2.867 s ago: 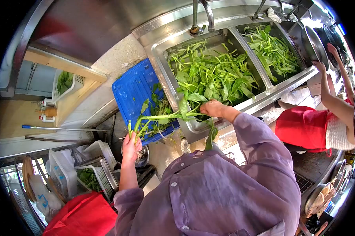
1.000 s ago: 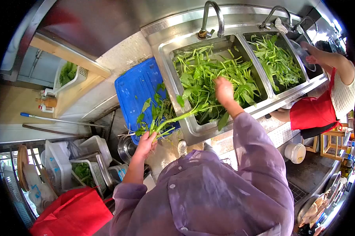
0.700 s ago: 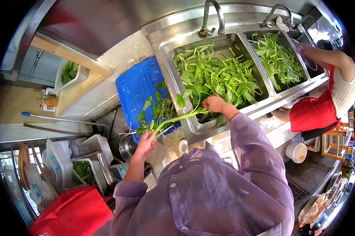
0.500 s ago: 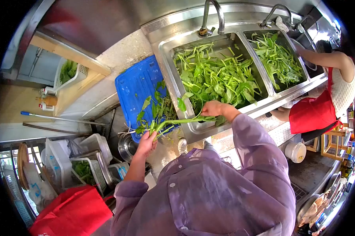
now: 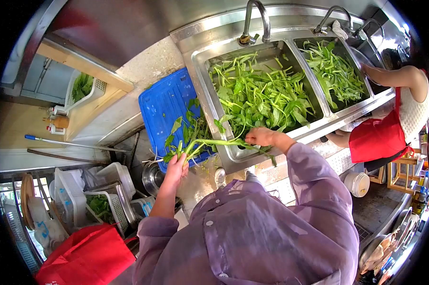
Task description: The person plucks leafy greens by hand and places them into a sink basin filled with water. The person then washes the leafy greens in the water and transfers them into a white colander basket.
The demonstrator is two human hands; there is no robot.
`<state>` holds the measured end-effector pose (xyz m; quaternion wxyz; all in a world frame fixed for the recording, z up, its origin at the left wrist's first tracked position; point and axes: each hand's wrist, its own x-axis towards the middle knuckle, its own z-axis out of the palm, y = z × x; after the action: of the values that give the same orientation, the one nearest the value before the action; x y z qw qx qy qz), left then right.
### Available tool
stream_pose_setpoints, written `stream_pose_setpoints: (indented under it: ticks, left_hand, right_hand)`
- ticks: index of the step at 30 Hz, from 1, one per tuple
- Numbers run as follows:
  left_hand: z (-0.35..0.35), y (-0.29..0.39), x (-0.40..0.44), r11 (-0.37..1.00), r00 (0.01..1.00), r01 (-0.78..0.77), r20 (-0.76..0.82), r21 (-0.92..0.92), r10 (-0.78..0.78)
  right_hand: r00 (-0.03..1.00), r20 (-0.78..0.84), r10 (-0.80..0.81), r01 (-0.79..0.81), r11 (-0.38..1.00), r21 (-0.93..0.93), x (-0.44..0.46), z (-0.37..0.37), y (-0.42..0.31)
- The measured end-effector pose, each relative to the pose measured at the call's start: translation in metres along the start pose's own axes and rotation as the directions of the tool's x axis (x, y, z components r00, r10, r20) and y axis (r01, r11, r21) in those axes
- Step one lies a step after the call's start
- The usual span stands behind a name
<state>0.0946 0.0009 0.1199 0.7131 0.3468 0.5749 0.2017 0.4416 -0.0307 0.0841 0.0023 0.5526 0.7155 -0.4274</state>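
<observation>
Leafy stems [image 5: 209, 141]: stretch from hand to hand, mid-frame.
Left hand [image 5: 176, 170]: closes around one end, left of centre.
Right hand [image 5: 261, 136]: pinches farther along, exact finger hold hard to see.
Sink basin [image 5: 202, 88]: holds loose greens [image 5: 262, 90], upper centre.
Blue tray [image 5: 159, 102]: lies left, under scattered leaves [image 5: 197, 129].

Long green leafy stems [image 5: 212, 142], slightly bent, over blue plastic [image 5: 163, 102] and sink rim [image 5: 208, 103]

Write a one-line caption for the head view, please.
Left hand and right hand hold long stems at a sink of greens.
</observation>
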Motion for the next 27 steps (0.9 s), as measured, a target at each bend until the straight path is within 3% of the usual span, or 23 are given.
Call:
stream_pose_setpoints:
  ticks: [3,4,5,6,7,8,9,10,11,13,15,17,19,20,22,24,27]
  left_hand:
    - [0.014,0.012,-0.004,0.999,1.0,-0.015,0.024,-0.044,0.016]
    - [0.02,0.013,-0.005,1.0,0.999,0.013,0.041,-0.025,-0.012]
    - [0.026,0.015,-0.006,0.999,0.997,0.042,0.057,-0.005,-0.042]
    - [0.034,0.018,-0.009,0.999,0.992,0.004,0.126,0.04,-0.009]
    - [0.035,0.017,-0.008,0.999,0.991,0.002,0.132,0.045,-0.008]
    - [0.036,0.016,-0.006,0.999,0.992,-0.007,0.126,0.041,0.002]
    - [0.037,0.019,-0.006,0.999,0.993,-0.018,0.119,0.036,0.014]
    - [0.037,0.021,-0.008,0.999,0.991,0.017,0.131,0.033,-0.021]
    - [0.039,0.023,-0.008,0.999,0.991,0.019,0.133,0.035,-0.023]
    - [0.043,0.023,-0.006,0.989,0.989,0.144,0.018,-0.015,-0.144]
    - [0.041,0.019,-0.001,0.981,0.982,0.18,0.066,-0.07,-0.175]
    - [0.041,0.019,0.001,0.969,0.973,0.214,0.115,-0.125,-0.2]
    - [0.042,0.024,-0.003,0.919,0.921,0.346,0.255,-0.189,-0.294]
    - [0.04,0.027,-0.006,0.919,0.922,0.345,0.25,-0.189,-0.294]
    - [0.034,0.031,-0.012,0.896,0.829,0.419,0.465,-0.148,-0.31]
    - [0.031,0.031,-0.016,0.883,0.802,0.447,0.502,-0.146,-0.324]
    - [0.027,0.032,-0.02,0.855,0.781,0.488,0.524,-0.173,-0.34]
  right_hand:
    - [0.957,-0.251,0.149,-0.074,0.955,0.286,0.002,-0.012,0.014]
    - [0.874,-0.422,0.241,0.004,0.865,0.502,0.004,-0.015,0.022]
    - [0.783,-0.548,0.294,0.018,0.87,0.492,0.01,-0.02,0.032]
    - [0.726,-0.575,0.377,0.034,0.815,0.578,0.016,-0.029,0.052]
    - [0.639,-0.392,0.661,0.01,0.503,0.864,0.012,-0.054,0.055]
    - [0.438,-0.528,0.728,0.224,0.48,0.848,0.021,-0.057,0.086]
    - [0.331,-0.655,0.679,-0.063,0.709,0.703,0.016,-0.071,0.094]
    - [0.367,-0.732,0.574,-0.424,0.804,0.417,0.006,-0.075,0.1]
    - [0.365,-0.731,0.576,-0.425,0.802,0.42,0.003,-0.072,0.101]
    - [0.418,-0.898,0.141,-0.429,0.902,-0.057,-0.001,-0.067,0.073]
    - [0.63,-0.776,-0.018,-0.363,0.877,-0.315,-0.002,-0.048,0.032]
    - [0.641,-0.724,-0.257,-0.141,0.887,-0.439,-0.011,-0.025,-0.009]
    - [0.678,-0.673,-0.297,-0.068,0.885,-0.46,-0.011,-0.009,-0.02]
    - [0.654,-0.694,-0.301,-0.085,0.882,-0.463,-0.01,-0.007,-0.022]
    - [0.62,-0.709,-0.336,-0.101,0.862,-0.498,-0.007,-0.011,-0.019]
    - [0.55,-0.72,-0.423,-0.099,0.823,-0.559,-0.006,-0.021,-0.018]
    - [0.59,-0.612,-0.527,0.006,0.76,-0.649,-0.006,-0.033,-0.01]
